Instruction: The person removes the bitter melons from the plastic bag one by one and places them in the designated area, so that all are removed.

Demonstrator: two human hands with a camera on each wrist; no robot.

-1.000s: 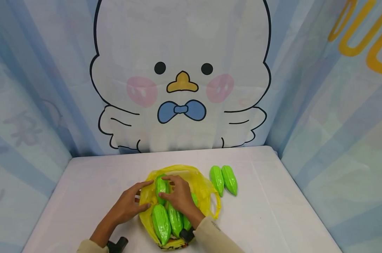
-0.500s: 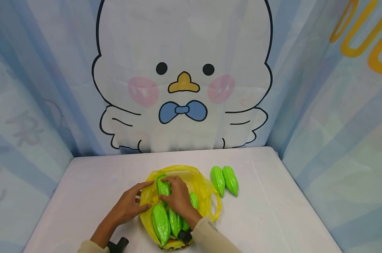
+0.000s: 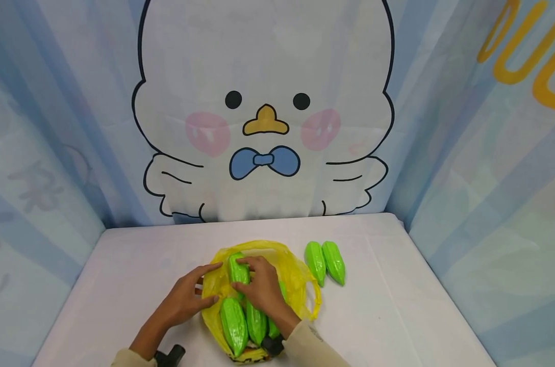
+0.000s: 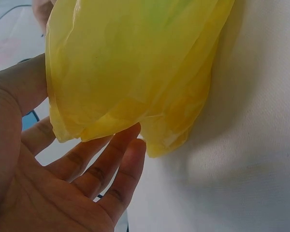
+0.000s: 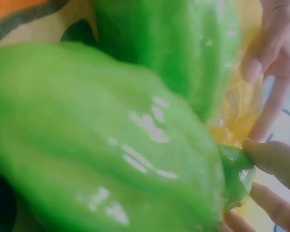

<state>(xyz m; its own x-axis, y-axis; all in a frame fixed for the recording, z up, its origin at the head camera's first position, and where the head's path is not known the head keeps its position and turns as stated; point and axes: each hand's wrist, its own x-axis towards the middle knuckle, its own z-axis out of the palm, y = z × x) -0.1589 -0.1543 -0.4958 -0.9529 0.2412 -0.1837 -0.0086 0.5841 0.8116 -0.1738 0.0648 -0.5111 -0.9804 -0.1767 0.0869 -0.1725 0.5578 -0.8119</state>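
A yellow plastic bag (image 3: 296, 270) lies mouth-up on the table with several glossy green ridged gourds (image 3: 233, 326) inside. My right hand (image 3: 262, 285) grips one green gourd (image 3: 239, 270) at the far end of the bag, fingertips on its top and thumb on its side. In the right wrist view that held gourd (image 5: 237, 176) shows between the fingers, partly behind a nearer gourd (image 5: 106, 135). At the bag's left rim my left hand (image 3: 185, 298) holds the plastic, its thumb behind the bag wall and other fingers outside it (image 4: 123, 150).
Two more green gourds (image 3: 315, 262) lie side by side on the white table (image 3: 397, 316), right of the bag. A bag handle loop (image 3: 315, 300) sticks out toward them. Behind the table hangs a printed cloth (image 3: 263, 193), with cloth walls on both sides.
The gourd in my right hand has shifted very slightly to the right, the hand with it. My left hand stays at the bag's rim, and the two gourds outside have not moved.
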